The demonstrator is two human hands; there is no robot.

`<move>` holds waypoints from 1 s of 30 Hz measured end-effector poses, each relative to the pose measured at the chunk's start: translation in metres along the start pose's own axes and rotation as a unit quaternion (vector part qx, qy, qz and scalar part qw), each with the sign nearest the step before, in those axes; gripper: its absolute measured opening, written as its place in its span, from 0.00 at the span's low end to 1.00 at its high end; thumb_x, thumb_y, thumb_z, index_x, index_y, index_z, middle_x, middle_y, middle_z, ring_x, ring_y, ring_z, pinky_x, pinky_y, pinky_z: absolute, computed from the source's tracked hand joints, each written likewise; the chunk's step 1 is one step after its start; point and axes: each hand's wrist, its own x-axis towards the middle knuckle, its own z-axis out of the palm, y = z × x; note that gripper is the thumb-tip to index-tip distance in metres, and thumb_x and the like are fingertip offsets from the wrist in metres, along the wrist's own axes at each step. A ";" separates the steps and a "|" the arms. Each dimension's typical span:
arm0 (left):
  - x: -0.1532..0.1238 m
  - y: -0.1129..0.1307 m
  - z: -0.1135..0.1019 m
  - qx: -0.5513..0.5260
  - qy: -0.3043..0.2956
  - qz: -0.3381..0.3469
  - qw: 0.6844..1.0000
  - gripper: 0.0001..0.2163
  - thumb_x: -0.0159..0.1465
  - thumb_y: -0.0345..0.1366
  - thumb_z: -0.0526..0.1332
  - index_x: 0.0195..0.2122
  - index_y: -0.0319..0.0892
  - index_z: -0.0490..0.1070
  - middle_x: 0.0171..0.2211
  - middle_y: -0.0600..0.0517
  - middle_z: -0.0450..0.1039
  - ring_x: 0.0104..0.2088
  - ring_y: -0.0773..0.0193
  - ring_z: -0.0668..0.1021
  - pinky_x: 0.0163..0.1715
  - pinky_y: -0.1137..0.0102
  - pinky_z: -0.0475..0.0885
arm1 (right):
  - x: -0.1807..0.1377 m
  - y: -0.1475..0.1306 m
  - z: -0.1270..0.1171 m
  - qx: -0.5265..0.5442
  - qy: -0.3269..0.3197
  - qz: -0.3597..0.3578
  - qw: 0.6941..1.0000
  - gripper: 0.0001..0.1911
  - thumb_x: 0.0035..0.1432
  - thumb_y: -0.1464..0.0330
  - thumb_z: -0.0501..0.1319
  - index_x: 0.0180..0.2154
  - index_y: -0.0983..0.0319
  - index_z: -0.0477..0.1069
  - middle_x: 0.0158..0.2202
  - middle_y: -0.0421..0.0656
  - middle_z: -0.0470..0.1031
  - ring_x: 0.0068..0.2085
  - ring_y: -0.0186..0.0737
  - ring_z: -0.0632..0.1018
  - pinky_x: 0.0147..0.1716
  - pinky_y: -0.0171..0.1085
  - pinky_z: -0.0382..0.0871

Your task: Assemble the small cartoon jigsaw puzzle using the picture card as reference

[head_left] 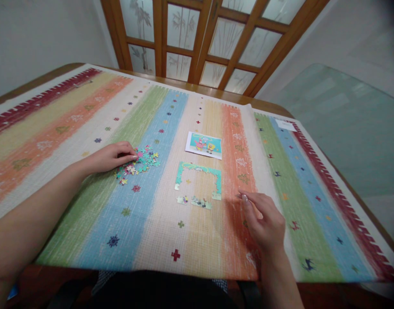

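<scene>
My left hand (111, 157) lies on the striped cloth with its fingers stretched into a pile of loose puzzle pieces (139, 162), fingertips touching them. A partly joined puzzle frame (198, 179) sits in the middle, its top and sides linked, with a few bottom pieces (195, 201) lying apart below it. My right hand (264, 221) rests on the orange stripe just right of the frame, fingers curled loosely and the thumb pointing toward it; nothing shows in it. A small reference picture (204, 144) of cartoon figures lies beyond the frame.
A striped colourful cloth (87, 141) covers the wooden table. A small white card (285, 125) lies at its far right corner. A glass tabletop (344, 124) stands to the right, and wooden-framed frosted doors (197, 38) stand behind.
</scene>
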 end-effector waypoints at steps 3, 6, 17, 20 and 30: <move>0.001 0.002 -0.002 -0.004 0.004 -0.009 1.000 0.21 0.71 0.53 0.54 0.37 0.42 0.77 0.38 0.48 0.74 0.40 0.60 0.76 0.46 0.65 0.71 | 0.000 0.000 0.000 0.006 0.002 0.002 1.000 0.14 0.65 0.74 0.61 0.50 0.57 0.76 0.40 0.45 0.83 0.40 0.45 0.81 0.43 0.46 0.73; 0.002 0.004 0.000 -0.008 0.006 -0.011 1.000 0.20 0.70 0.54 0.55 0.38 0.43 0.78 0.39 0.48 0.75 0.41 0.59 0.76 0.46 0.64 0.71 | 0.001 -0.001 0.000 0.010 0.003 0.008 1.000 0.14 0.65 0.73 0.61 0.50 0.57 0.77 0.40 0.45 0.83 0.40 0.45 0.81 0.42 0.46 0.73; -0.010 0.001 -0.015 0.056 0.018 -0.073 0.996 0.21 0.67 0.55 0.58 0.46 0.43 0.76 0.33 0.49 0.75 0.32 0.60 0.76 0.34 0.67 0.71 | -0.001 0.001 0.000 0.005 0.006 0.010 1.000 0.12 0.65 0.72 0.61 0.49 0.57 0.77 0.40 0.45 0.83 0.40 0.45 0.81 0.43 0.46 0.74; -0.016 0.002 -0.023 0.034 -0.041 -0.075 0.996 0.21 0.66 0.56 0.58 0.46 0.45 0.77 0.37 0.48 0.77 0.34 0.59 0.77 0.35 0.67 0.72 | -0.002 0.002 0.001 0.007 0.001 0.018 1.000 0.12 0.65 0.71 0.61 0.49 0.57 0.77 0.40 0.45 0.83 0.40 0.46 0.82 0.42 0.47 0.74; -0.009 0.006 -0.006 0.035 -0.051 -0.094 0.994 0.22 0.64 0.54 0.60 0.50 0.43 0.75 0.36 0.48 0.75 0.33 0.60 0.76 0.34 0.67 0.71 | 0.000 0.001 0.002 0.003 -0.001 0.012 1.000 0.12 0.66 0.72 0.61 0.49 0.57 0.77 0.39 0.44 0.83 0.40 0.44 0.81 0.43 0.46 0.73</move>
